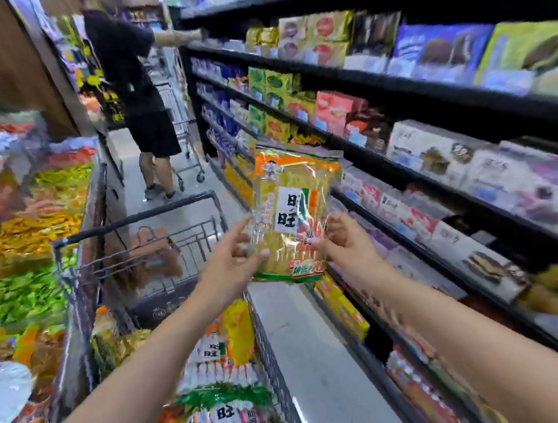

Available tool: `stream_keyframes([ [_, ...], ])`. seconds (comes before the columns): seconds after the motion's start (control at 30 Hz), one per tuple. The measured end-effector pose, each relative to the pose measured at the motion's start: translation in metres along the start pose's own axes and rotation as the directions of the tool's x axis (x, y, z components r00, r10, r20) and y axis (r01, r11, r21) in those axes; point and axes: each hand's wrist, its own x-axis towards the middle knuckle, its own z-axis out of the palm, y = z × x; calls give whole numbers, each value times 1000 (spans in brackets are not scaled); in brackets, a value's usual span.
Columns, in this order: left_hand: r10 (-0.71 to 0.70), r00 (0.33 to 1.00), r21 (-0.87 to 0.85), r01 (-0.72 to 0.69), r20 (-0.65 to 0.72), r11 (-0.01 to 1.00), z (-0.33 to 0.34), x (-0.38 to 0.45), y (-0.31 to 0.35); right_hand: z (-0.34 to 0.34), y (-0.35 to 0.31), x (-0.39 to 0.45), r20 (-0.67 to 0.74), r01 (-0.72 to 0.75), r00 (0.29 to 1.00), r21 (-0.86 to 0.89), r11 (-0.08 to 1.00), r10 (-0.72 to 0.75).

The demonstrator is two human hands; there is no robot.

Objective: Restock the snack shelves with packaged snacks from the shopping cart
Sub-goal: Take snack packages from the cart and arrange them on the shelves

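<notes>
A yellow and orange rice cracker packet [295, 207] is held upright in the aisle between the cart and the shelves. My right hand [345, 243] grips its lower right edge, thumb on the front. My left hand [231, 256] touches its lower left edge with fingers spread and nearly straight. The dark wire shopping cart [135, 226] stands below and to the left, and several more packets of the same snack [223, 388] lie in it. The black snack shelves [399, 177] run along the right, filled with boxes and bags.
A person in dark clothes [140, 99] stands further down the aisle with another cart [182, 145], reaching to the shelves. Bins of loose wrapped sweets [33, 223] line the left side. A strip of grey floor [312, 356] lies between my cart and the shelves.
</notes>
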Motion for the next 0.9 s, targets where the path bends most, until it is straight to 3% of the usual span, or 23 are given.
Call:
stream_keyframes([
  [0.13,176,980,27,-180,97,983,19,1,21,-27,-25,-57,-183,8,983,-86,996,-23],
  [0.23,272,939,19,-282,212,959,44,-13,37,-51,-35,-110,-275,-64,961,-137,988,24],
  [0.37,344,849,-103,-331,402,938,88,-42,62,-86,-38,-186,-419,-157,908,-266,951,33],
  [0.5,395,741,-203,-340,543,918,134,-82,98,-115,-52,-264,-579,-223,815,-272,936,26],
  [0.73,519,584,-327,-408,623,852,196,-170,160,-160,-67,-388,-754,-321,657,-251,913,23],
  [0.9,530,526,-389,-362,665,847,237,-237,200,-196,-71,-472,-825,-381,566,-257,888,4],
])
